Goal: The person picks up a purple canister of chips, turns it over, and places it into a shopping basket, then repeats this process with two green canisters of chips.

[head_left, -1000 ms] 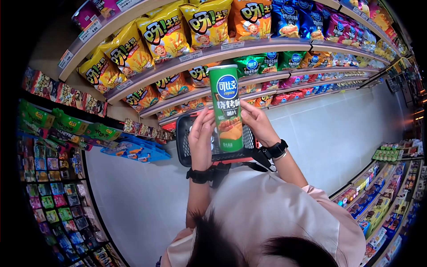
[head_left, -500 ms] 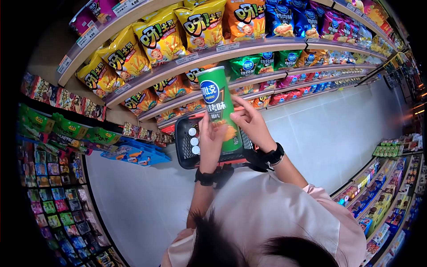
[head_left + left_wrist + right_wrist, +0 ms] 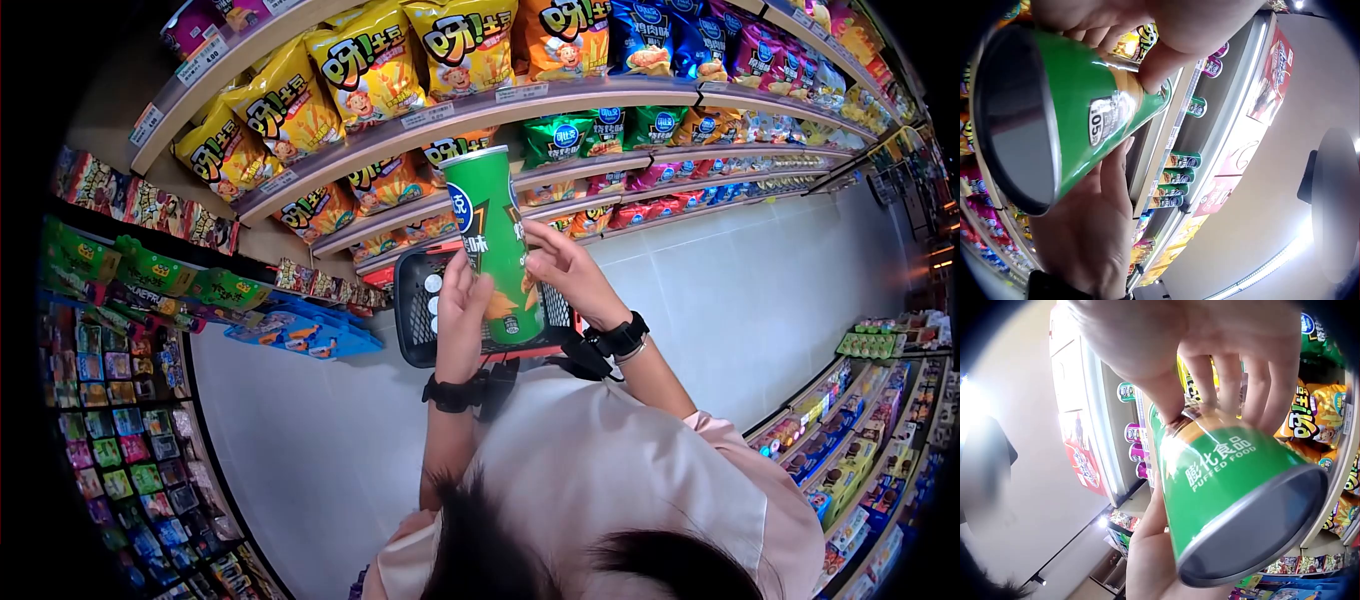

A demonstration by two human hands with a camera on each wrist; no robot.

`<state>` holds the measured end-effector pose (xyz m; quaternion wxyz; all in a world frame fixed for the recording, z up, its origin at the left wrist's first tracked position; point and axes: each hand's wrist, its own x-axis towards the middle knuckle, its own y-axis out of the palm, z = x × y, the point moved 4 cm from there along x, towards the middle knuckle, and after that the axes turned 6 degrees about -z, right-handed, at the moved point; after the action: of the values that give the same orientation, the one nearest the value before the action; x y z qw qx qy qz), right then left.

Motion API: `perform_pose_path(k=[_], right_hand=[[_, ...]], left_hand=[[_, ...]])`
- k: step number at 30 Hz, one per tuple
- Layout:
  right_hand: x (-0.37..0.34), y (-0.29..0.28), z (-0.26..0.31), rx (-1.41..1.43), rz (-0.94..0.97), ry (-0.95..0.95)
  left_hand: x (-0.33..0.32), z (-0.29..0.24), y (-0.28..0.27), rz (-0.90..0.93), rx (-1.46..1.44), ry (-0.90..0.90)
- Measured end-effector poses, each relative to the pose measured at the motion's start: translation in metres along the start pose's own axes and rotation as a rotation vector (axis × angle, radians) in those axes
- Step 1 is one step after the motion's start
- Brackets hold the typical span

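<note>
A tall green potato chip can stands nearly upright in front of the body, tilted slightly. My left hand holds it low on the left side. On the other side my right hand grips it with thumb and fingers. In the left wrist view the grey metal base of the can faces the camera, and my left thumb lies along its side. The right wrist view shows the "PUFFED FOOD" print on the can, with my right fingers spread around the far side.
Beneath the can is a black shopping basket with white round-topped items inside. Curved shelves ahead carry yellow chip bags and other snacks. A blue display board stands to the left, and more shelves are at the right.
The can has turned about its long axis between the hands, so its front logo has swung to the left and a side panel shows. Its top has tilted left. Both hands have stayed on it.
</note>
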<state>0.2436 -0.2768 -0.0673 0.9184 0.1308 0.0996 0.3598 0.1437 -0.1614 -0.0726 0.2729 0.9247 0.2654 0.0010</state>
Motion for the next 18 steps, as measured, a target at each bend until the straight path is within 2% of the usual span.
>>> perform_pose_path(k=[7,10,16,18], right_hand=[[0.000,-0.004,-0.004,-0.032,-0.041,0.003],[0.002,-0.005,-0.004,-0.076,-0.074,-0.058],[0.000,-0.002,-0.004,-0.206,-0.073,-0.086],[0.000,-0.002,-0.001,-0.210,-0.080,-0.103]], left_hand=[[0.001,0.001,-0.004,0.013,0.038,-0.015],[0.000,0.003,-0.006,-0.066,0.219,0.035],[0.003,0.022,-0.017,-0.158,0.351,0.006],[0.004,0.020,-0.014,-0.132,0.271,-0.007]])
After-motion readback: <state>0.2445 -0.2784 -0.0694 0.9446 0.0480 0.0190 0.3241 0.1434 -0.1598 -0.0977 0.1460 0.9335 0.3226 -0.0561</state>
